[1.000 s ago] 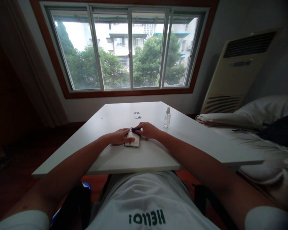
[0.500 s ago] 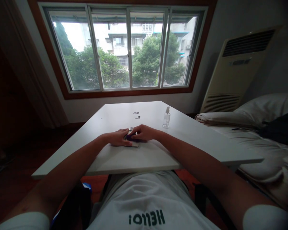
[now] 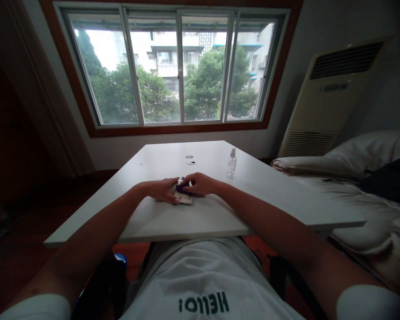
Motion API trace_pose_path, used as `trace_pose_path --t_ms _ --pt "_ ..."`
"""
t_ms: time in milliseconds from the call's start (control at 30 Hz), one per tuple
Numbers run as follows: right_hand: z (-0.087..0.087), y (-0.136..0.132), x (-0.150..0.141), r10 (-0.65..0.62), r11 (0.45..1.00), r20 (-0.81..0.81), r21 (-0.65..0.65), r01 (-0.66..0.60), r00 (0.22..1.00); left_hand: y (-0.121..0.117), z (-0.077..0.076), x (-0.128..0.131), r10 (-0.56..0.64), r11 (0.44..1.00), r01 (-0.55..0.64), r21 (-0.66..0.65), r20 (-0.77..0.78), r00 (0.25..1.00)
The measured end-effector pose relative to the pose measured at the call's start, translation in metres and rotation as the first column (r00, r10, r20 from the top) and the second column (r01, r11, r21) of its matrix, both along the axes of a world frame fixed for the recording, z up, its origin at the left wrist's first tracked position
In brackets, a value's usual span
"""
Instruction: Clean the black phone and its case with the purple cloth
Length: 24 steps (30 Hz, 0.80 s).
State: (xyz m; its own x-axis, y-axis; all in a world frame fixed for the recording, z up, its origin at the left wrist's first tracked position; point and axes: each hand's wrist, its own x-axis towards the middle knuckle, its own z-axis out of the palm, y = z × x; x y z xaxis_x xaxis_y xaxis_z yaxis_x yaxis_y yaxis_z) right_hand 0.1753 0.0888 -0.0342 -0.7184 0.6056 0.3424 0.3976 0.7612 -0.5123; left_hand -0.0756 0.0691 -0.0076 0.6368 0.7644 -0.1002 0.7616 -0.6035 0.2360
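A pale smartphone (image 3: 184, 200) lies flat on the white table (image 3: 153, 218), back side up, its dark camera lenses at the far end. My left hand (image 3: 162, 190) grips the phone along its left edge, with the thumb at the near left corner and the fingers by the far end. A small dark purple cloth or pad (image 3: 184, 189), whose exact kind is hard to make out, rests on the phone's upper half. The bent fingers of my right hand (image 3: 200, 183) pinch this purple piece and press it onto the phone.
A clear spray bottle (image 3: 231, 164) stands upright on the table, beyond my right forearm. Further back is a round cable-hole cover (image 3: 190, 161). A bed with pale bedding (image 3: 320, 186) borders the table on the right. Windows (image 3: 180, 66) fill the far wall.
The purple piece has slid a little toward the phone's far end with my right hand, baring more of the near part. My left thumb has drawn back toward the phone's left edge.
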Motion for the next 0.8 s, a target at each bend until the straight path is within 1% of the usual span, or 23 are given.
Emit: trace_pose_path --t_ms 67,100,133,167,200,267,333,367,400,433,500,567,600,633,700,800 --pt "-0.001 0.005 0.002 -0.165 0.977 0.019 0.139 0.161 0.986 0.000 0.003 -0.005 0.045 0.998 -0.046 -0.046 -0.025 0.999" --pt "-0.001 0.004 0.001 -0.214 0.959 0.029 0.194 0.204 0.976 -0.001 0.004 -0.006 0.055 0.996 -0.057 -0.064 -0.033 0.998" --pt "-0.001 0.002 0.000 -0.234 0.948 0.038 0.229 0.219 0.972 -0.002 0.004 -0.007 0.055 0.996 -0.057 -0.068 -0.034 0.998" --pt "0.000 -0.002 -0.002 -0.221 0.948 0.042 0.243 0.205 0.974 -0.002 0.005 -0.008 0.049 0.996 -0.051 -0.068 -0.036 0.998" --pt "0.001 -0.008 -0.005 -0.175 0.957 0.040 0.240 0.161 0.984 -0.003 0.004 -0.007 0.036 0.997 -0.039 -0.064 -0.040 0.999" --pt "0.006 -0.021 -0.010 -0.009 0.980 0.016 0.201 0.005 1.000 -0.003 0.003 -0.007 0.010 0.998 -0.013 -0.058 -0.048 0.999" --pt "0.011 -0.034 -0.012 0.190 0.973 -0.002 0.132 -0.188 0.982 -0.002 0.001 -0.007 -0.001 0.998 -0.002 -0.057 -0.054 0.999" --pt "0.014 -0.038 -0.011 0.260 0.961 -0.003 0.095 -0.258 0.966 -0.001 0.000 -0.007 -0.003 0.998 0.000 -0.056 -0.056 0.998" --pt "0.016 -0.040 -0.009 0.298 0.953 -0.002 0.057 -0.298 0.955 0.000 -0.001 -0.008 -0.002 0.999 0.000 -0.051 -0.057 0.998" --pt "0.018 -0.039 -0.006 0.307 0.952 0.003 0.018 -0.307 0.952 0.000 -0.001 -0.008 -0.002 0.999 -0.001 -0.047 -0.058 0.998" --pt "0.017 -0.031 0.000 0.253 0.966 0.013 -0.053 -0.252 0.967 0.000 -0.001 -0.009 -0.005 0.999 0.003 -0.046 -0.063 0.998" --pt "0.012 -0.018 0.006 0.136 0.987 0.019 -0.091 -0.133 0.991 -0.001 0.000 -0.009 0.007 0.999 -0.011 -0.049 -0.070 0.998" --pt "0.008 -0.011 0.008 0.057 0.995 0.020 -0.087 -0.055 0.998 -0.001 0.001 -0.009 0.014 0.999 -0.018 -0.050 -0.073 0.997" --pt "0.005 -0.004 0.008 -0.024 0.998 0.013 -0.062 0.025 1.000 -0.001 0.001 -0.009 0.018 0.998 -0.022 -0.052 -0.077 0.997" --pt "-0.001 0.005 0.007 -0.146 0.989 -0.002 0.018 0.146 0.989 -0.001 0.000 -0.009 0.018 0.998 -0.023 -0.054 -0.074 0.997" --pt "-0.005 0.005 -0.001 -0.244 0.959 0.012 0.148 0.240 0.970 0.000 -0.002 -0.009 0.023 0.998 -0.026 -0.063 -0.057 0.998"
